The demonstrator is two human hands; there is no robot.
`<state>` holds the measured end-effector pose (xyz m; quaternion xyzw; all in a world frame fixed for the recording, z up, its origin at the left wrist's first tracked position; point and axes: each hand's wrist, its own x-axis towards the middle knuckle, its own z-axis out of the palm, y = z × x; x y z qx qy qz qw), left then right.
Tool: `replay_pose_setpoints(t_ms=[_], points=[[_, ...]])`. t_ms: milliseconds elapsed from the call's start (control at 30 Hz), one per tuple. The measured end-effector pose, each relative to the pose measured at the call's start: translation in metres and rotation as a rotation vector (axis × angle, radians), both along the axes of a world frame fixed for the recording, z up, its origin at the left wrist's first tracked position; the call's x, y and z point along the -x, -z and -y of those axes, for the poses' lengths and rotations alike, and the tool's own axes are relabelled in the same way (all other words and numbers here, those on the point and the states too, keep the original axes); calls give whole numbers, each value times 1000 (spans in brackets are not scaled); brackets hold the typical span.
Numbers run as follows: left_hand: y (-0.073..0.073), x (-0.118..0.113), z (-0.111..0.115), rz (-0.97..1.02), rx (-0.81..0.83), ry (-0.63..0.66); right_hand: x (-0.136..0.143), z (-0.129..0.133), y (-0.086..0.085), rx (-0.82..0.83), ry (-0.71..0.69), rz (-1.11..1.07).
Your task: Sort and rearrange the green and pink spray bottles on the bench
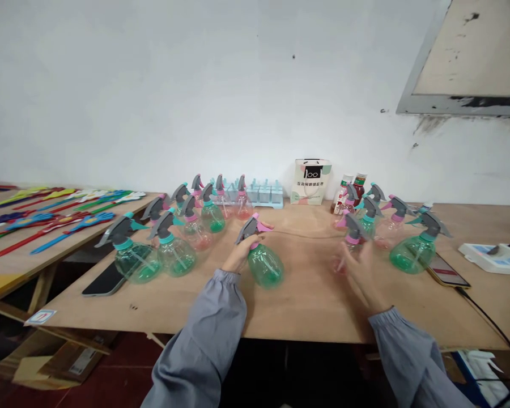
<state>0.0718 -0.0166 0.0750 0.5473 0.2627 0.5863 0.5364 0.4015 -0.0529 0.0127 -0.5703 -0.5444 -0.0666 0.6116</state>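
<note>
My left hand (238, 256) is closed around the neck of a green spray bottle (267, 269) with a grey and pink trigger head, near the middle of the table. My right hand (362, 271) grips a pink spray bottle (340, 264) with a grey and pink head; slight blur covers the fingers. Several pink and green spray bottles (176, 258) stand in a group to the left. More stand on the right, among them a green spray bottle with a teal collar (413, 254) beside my right hand.
Behind are a light blue mould rack (263, 195), a paper bag (310, 184) and two red-filled bottles (359, 190). Phones lie at left (104, 280) and right (450, 272), near a white power strip (493, 259). Colourful hand-shaped strips (68, 226) cover the left table.
</note>
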Motion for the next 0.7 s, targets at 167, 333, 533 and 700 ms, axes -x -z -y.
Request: replay_pose_setpoints(t_ms=[167, 333, 533, 700], points=[[2, -1, -1, 91, 59, 93, 67, -14, -11, 57, -252, 129], [-1, -4, 7, 143, 45, 104, 99, -25, -3, 3, -276, 52], [2, -7, 7, 116, 42, 80, 100, -23, 8, -15, -278, 30], [4, -8, 5, 131, 35, 129, 95, -24, 8, -16, -278, 27]])
